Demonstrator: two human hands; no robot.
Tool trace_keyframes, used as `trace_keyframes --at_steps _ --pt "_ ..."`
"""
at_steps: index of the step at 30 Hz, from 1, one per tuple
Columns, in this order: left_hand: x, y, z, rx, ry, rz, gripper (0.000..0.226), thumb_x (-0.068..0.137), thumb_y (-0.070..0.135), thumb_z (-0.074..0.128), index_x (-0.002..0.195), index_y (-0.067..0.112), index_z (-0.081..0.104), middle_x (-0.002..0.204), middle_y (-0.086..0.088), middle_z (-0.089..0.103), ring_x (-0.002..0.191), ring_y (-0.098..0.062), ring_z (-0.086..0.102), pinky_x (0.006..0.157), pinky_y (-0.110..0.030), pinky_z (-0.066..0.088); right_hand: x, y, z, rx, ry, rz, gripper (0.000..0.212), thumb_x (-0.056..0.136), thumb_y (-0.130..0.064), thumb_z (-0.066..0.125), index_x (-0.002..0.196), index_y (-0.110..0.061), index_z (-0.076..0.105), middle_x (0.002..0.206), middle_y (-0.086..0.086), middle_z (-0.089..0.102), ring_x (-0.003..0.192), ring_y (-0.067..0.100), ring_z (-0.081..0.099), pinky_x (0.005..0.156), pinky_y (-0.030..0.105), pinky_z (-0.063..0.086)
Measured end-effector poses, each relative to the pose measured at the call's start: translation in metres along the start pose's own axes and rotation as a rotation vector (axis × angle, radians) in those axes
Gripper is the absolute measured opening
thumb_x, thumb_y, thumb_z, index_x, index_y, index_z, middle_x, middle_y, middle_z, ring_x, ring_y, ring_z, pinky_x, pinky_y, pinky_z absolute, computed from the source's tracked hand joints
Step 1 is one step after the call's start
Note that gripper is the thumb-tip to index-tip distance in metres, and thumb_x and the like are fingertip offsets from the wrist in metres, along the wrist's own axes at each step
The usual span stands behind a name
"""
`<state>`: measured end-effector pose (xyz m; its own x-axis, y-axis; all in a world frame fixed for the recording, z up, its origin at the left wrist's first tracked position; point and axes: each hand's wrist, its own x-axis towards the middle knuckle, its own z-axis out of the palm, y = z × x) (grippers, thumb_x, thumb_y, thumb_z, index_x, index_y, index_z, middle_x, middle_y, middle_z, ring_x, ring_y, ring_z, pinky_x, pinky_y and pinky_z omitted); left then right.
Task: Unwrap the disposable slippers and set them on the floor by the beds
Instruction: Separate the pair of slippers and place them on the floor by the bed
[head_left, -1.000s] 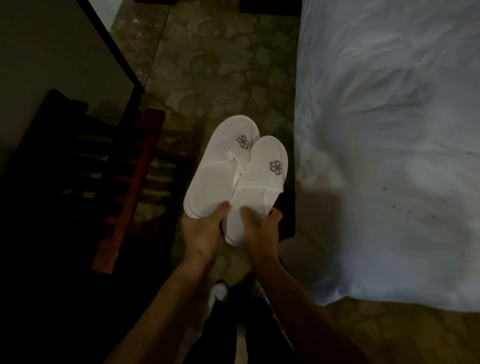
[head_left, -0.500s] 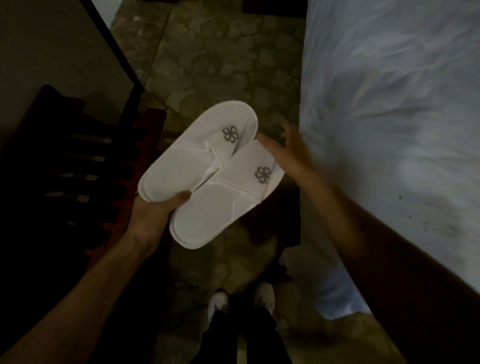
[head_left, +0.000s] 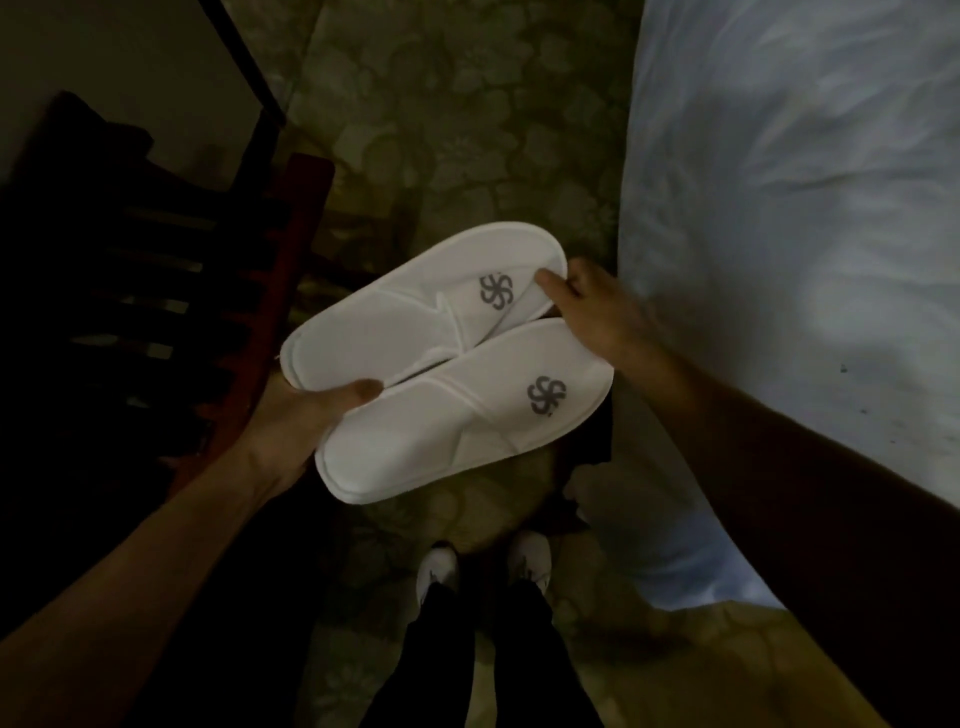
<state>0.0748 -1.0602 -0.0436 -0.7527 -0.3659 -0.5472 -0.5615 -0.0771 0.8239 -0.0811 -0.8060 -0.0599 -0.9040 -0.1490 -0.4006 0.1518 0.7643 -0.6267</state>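
Two white disposable slippers, each with a grey pinwheel logo, lie side by side in the air above the floor, toes pointing right. My left hand (head_left: 306, 415) grips both at their heel ends, thumb on top. The far slipper (head_left: 405, 317) has my right hand (head_left: 597, 306) on its toe, thumb pressed on top and fingers under the edge. The near slipper (head_left: 457, 421) overlaps it slightly. No wrapper is visible on them.
A bed with a white sheet (head_left: 810, 260) fills the right side. A dark wooden slatted rack (head_left: 208, 312) stands at the left against the wall. Patterned stone floor (head_left: 467, 130) runs between them. My white shoes (head_left: 436, 566) stand below.
My right hand let go of the heels, swung out to the right and came back onto the far slipper's toe. My left hand turned the pair so the toes point right.
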Motion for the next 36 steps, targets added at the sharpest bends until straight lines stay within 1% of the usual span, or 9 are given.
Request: trace_keyframes --at_steps 4,8,17,19,26,28,30,34,36 --pt "0.016 -0.002 0.001 -0.012 -0.042 0.002 0.053 0.075 0.003 0.078 0.123 0.020 0.064 0.122 -0.003 0.069 0.110 -0.019 0.066 0.094 -0.040 0.053 0.002 0.007 0.004 0.058 0.115 -0.009 0.046 0.099 -0.043 0.045 0.122 -0.005 0.055 0.120 0.012 0.059 0.107 0.024 0.055 0.080 0.022 0.031" --pt "0.035 0.000 0.005 0.015 -0.148 0.014 0.047 0.080 0.008 0.075 0.125 0.016 0.064 0.116 -0.001 0.072 0.104 -0.014 0.070 0.083 -0.030 0.058 0.008 0.017 0.008 0.121 0.180 0.009 0.048 0.097 -0.048 0.047 0.123 -0.008 0.055 0.106 0.001 0.056 0.095 0.012 0.051 0.081 0.024 0.036" --pt "0.064 -0.028 0.062 0.196 0.115 0.049 0.035 0.092 0.048 0.056 0.104 0.016 0.063 0.091 0.009 0.061 0.084 -0.008 0.058 0.066 -0.020 0.039 0.005 0.090 0.043 0.247 0.404 0.144 0.024 0.096 -0.038 0.054 0.095 -0.013 0.053 0.075 -0.007 0.050 0.067 0.008 0.049 0.050 0.013 0.033" --pt "0.073 -0.042 0.067 0.246 0.233 0.089 0.037 0.093 0.052 0.050 0.109 0.020 0.062 0.100 0.005 0.064 0.090 -0.011 0.058 0.075 -0.024 0.040 0.001 0.113 0.058 0.291 0.419 0.191 0.023 0.097 -0.037 0.053 0.097 -0.014 0.052 0.075 -0.013 0.048 0.066 0.001 0.048 0.049 0.005 0.036" --pt "0.074 -0.146 0.089 0.124 0.361 0.068 0.066 0.088 0.063 0.046 0.142 0.025 0.042 0.132 0.001 0.058 0.119 -0.019 0.057 0.100 -0.043 0.049 -0.017 0.184 0.145 0.437 0.537 0.400 0.040 0.098 -0.036 0.050 0.119 -0.003 0.058 0.110 0.013 0.064 0.103 0.023 0.059 0.081 0.026 0.038" --pt "0.076 -0.175 0.103 0.028 0.367 -0.019 0.082 0.079 0.068 0.050 0.148 0.026 0.034 0.135 -0.001 0.057 0.119 -0.022 0.058 0.098 -0.046 0.051 -0.017 0.197 0.170 0.483 0.579 0.455 0.039 0.099 -0.035 0.049 0.116 -0.001 0.057 0.104 0.013 0.063 0.098 0.021 0.057 0.079 0.026 0.038" --pt "0.079 -0.201 0.120 -0.039 0.352 -0.111 0.078 0.083 0.054 0.063 0.148 0.024 0.033 0.122 0.004 0.060 0.105 -0.018 0.063 0.085 -0.032 0.057 -0.015 0.208 0.194 0.507 0.639 0.505 0.040 0.100 -0.035 0.047 0.115 0.001 0.057 0.102 0.012 0.061 0.096 0.019 0.055 0.078 0.023 0.036" --pt "0.089 -0.254 0.153 -0.058 0.089 -0.278 0.091 0.073 0.041 0.079 0.148 0.023 0.030 0.125 -0.003 0.063 0.104 -0.021 0.065 0.079 -0.038 0.058 -0.004 0.227 0.235 0.598 0.738 0.589 0.047 0.100 -0.035 0.046 0.132 -0.001 0.051 0.134 0.019 0.056 0.124 0.030 0.052 0.104 0.029 0.037" --pt "0.097 -0.278 0.165 -0.062 -0.047 -0.338 0.076 0.076 0.031 0.080 0.142 0.019 0.043 0.115 0.000 0.069 0.100 -0.020 0.067 0.075 -0.035 0.059 0.001 0.236 0.252 0.705 0.730 0.650 0.049 0.101 -0.031 0.046 0.141 -0.003 0.042 0.140 0.016 0.051 0.129 0.027 0.048 0.102 0.023 0.035"
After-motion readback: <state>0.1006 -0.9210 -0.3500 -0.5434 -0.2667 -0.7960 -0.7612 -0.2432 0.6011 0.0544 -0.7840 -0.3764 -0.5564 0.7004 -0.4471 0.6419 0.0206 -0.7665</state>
